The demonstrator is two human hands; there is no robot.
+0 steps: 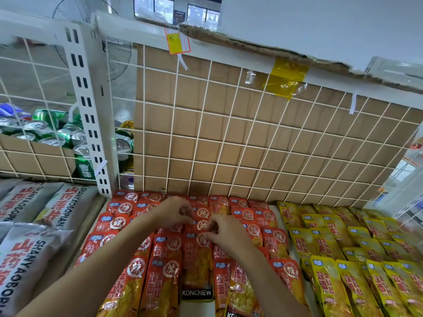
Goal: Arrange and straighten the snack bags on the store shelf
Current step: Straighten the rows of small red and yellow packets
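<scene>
Head view: red snack bag [196, 259] seemingly pinched at top by right hand [226, 234]; left hand [175, 213] curled just beyond, grasp cannot be told; yellow bags [327, 277] stacked right of right hand.

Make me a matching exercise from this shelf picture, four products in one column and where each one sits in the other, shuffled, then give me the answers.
Column one
1. red snack bags
2. yellow snack bags
3. grey snack bags
4. green cans

Column two
A. upper left, in a cardboard box
B. far right
C. far left, lower down
D. in the middle

Pairs: 1-D, 2-B, 3-C, 4-A
</scene>
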